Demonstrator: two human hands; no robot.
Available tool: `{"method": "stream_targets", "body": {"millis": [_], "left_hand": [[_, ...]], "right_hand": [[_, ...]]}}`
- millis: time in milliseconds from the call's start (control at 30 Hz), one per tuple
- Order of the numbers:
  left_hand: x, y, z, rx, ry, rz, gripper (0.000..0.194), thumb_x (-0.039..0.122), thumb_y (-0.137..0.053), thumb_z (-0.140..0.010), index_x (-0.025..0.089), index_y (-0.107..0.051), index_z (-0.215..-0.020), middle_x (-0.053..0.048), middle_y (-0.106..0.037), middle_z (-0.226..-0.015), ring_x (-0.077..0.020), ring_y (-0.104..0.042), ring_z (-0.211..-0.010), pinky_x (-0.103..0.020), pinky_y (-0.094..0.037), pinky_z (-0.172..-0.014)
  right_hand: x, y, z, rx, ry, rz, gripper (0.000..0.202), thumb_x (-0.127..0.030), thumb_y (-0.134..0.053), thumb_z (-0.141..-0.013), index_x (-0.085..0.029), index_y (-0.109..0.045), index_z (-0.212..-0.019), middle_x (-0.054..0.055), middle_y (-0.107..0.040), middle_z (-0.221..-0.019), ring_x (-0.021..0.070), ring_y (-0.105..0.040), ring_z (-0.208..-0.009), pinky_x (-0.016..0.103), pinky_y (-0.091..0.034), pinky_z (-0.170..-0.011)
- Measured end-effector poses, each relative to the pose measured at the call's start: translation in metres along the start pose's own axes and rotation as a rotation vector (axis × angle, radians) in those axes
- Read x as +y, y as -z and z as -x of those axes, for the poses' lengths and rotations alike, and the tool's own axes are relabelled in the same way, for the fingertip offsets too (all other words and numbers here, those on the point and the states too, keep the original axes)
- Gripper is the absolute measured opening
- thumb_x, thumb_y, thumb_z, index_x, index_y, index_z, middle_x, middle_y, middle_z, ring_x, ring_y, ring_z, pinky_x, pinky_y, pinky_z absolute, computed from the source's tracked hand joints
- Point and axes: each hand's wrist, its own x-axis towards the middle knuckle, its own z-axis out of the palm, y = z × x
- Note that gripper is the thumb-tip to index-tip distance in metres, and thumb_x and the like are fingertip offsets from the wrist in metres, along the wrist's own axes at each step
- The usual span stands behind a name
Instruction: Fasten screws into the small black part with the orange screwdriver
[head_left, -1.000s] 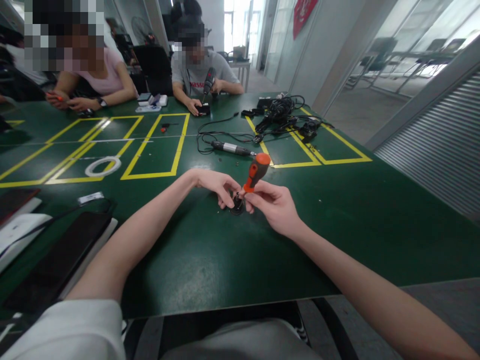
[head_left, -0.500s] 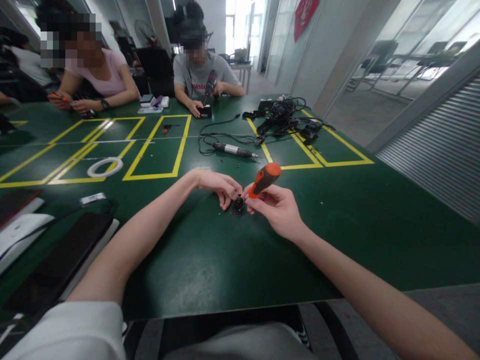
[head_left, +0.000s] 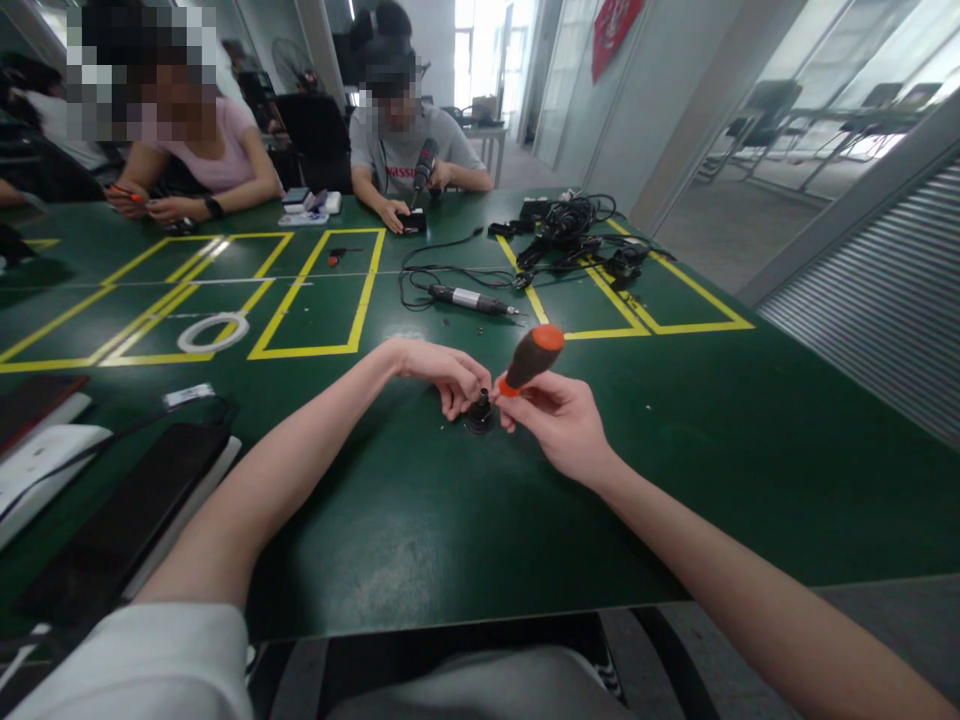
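Observation:
A small black round part (head_left: pixel 480 418) with a short upright post stands on the green table in front of me. My left hand (head_left: pixel 456 382) is closed at its left and far side, the curled fingertips against the post. In my right hand (head_left: pixel 566 418) is a screwdriver (head_left: pixel 534 356) with an orange and dark grey handle, tilted with its butt up and to the right. My thumb and fingers pinch it low on the handle, beside the post. The fingers hide the screwdriver's tip, and I cannot tell whether it touches the part.
A pen-shaped corded tool (head_left: pixel 472 300) lies beyond my hands. Tangled black cables (head_left: pixel 566 235) are heaped at the back right. A white ring (head_left: pixel 214 332) and a black phone-like slab (head_left: pixel 135 530) lie left. Across the table (head_left: pixel 390 560), one person holds a power drill (head_left: pixel 424 165); another sits farther left.
The whole view has shifted slightly. Both hands stay at the black part, with the screwdriver still in my right hand; the post's top shows a little more clearly.

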Motion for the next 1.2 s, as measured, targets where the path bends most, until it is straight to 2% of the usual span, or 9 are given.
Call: {"method": "stream_targets", "body": {"millis": [133, 233, 400, 500, 600, 733, 800, 1000, 1200], "left_hand": [[0.0034, -0.0021, 0.0011, 0.007, -0.007, -0.021, 0.020, 0.030, -0.069, -0.072, 0.020, -0.062, -0.088, 0.003, -0.069, -0.070, -0.0116, -0.066, -0.059, -0.019, -0.052, -0.053], [0.0062, -0.0029, 0.0022, 0.016, 0.016, -0.028, 0.023, 0.030, -0.069, -0.069, 0.020, -0.063, -0.089, 0.003, -0.069, -0.070, -0.0118, -0.065, -0.061, -0.018, -0.052, -0.053], [0.0084, -0.0035, 0.0031, 0.020, 0.051, -0.048, 0.026, 0.031, -0.068, -0.071, 0.020, -0.063, -0.094, 0.003, -0.068, -0.070, -0.0125, -0.065, -0.061, -0.020, -0.051, -0.056], [0.0088, -0.0042, 0.0035, 0.025, 0.027, -0.054, 0.022, 0.030, -0.068, -0.070, 0.020, -0.063, -0.089, 0.002, -0.066, -0.066, -0.0117, -0.061, -0.055, -0.018, -0.040, -0.046], [0.0090, -0.0044, 0.0040, 0.022, 0.012, -0.050, 0.021, 0.027, -0.068, -0.070, 0.019, -0.065, -0.089, 0.002, -0.066, -0.064, -0.0097, -0.055, -0.051, -0.017, -0.032, -0.043], [0.0055, -0.0023, 0.0022, -0.008, 0.001, -0.034, 0.023, 0.028, -0.066, -0.075, 0.019, -0.066, -0.097, -0.001, -0.074, -0.072, -0.0127, -0.064, -0.054, -0.017, -0.037, -0.043], [0.0029, -0.0006, 0.0007, -0.049, 0.014, -0.017, 0.027, 0.030, -0.065, -0.078, 0.019, -0.066, -0.103, -0.004, -0.079, -0.080, -0.0159, -0.071, -0.059, -0.017, -0.039, -0.042], [0.0028, 0.0001, 0.0007, -0.056, 0.075, 0.003, 0.034, 0.032, -0.066, -0.080, 0.018, -0.067, -0.111, -0.006, -0.081, -0.086, -0.0163, -0.074, -0.063, -0.017, -0.049, -0.046], [0.0100, -0.0017, 0.0059, -0.017, 0.104, -0.054, 0.037, 0.036, -0.067, -0.079, 0.020, -0.069, -0.112, -0.006, -0.081, -0.086, -0.0143, -0.073, -0.063, -0.014, -0.046, -0.045]], "right_hand": [[-0.0003, -0.0006, -0.0009, -0.011, -0.011, -0.045, 0.029, -0.049, -0.074, -0.092, -0.020, -0.074, -0.091, 0.001, -0.069, -0.074, 0.0119, -0.062, -0.057, 0.027, -0.055, -0.054], [0.0008, -0.0014, -0.0002, 0.005, -0.021, -0.082, 0.032, -0.050, -0.079, -0.088, -0.020, -0.069, -0.097, 0.002, -0.074, -0.078, 0.0121, -0.064, -0.058, 0.026, -0.057, -0.055], [0.0013, 0.0006, 0.0003, 0.044, -0.020, 0.001, 0.031, -0.045, -0.086, -0.081, -0.019, -0.069, -0.081, 0.002, -0.075, -0.076, 0.0114, -0.063, -0.056, 0.026, -0.058, -0.054], [0.0001, 0.0021, -0.0010, 0.050, 0.011, 0.014, 0.028, -0.041, -0.090, -0.076, -0.019, -0.073, -0.076, 0.001, -0.073, -0.078, 0.0111, -0.063, -0.055, 0.026, -0.058, -0.053], [-0.0002, 0.0019, -0.0021, 0.030, 0.024, -0.021, 0.026, -0.044, -0.086, -0.082, -0.019, -0.076, -0.078, 0.001, -0.071, -0.072, 0.0121, -0.066, -0.055, 0.026, -0.058, -0.052], [0.0012, 0.0002, -0.0010, -0.013, 0.011, -0.101, 0.024, -0.042, -0.078, -0.091, -0.019, -0.076, -0.095, 0.003, -0.077, -0.076, 0.0138, -0.070, -0.059, 0.027, -0.060, -0.056], [0.0021, -0.0001, 0.0004, -0.029, 0.011, -0.122, 0.025, -0.041, -0.079, -0.091, -0.020, -0.073, -0.102, 0.004, -0.079, -0.083, 0.0136, -0.071, -0.062, 0.027, -0.062, -0.059], [0.0029, 0.0014, 0.0009, -0.007, -0.003, -0.070, 0.029, -0.041, -0.088, -0.080, -0.019, -0.070, -0.085, 0.002, -0.076, -0.080, 0.0114, -0.068, -0.059, 0.025, -0.060, -0.058], [0.0010, 0.0010, -0.0011, -0.034, -0.023, -0.084, 0.031, -0.050, -0.076, -0.091, -0.019, -0.072, -0.089, 0.002, -0.075, -0.079, 0.0114, -0.066, -0.057, 0.026, -0.059, -0.055]]}}
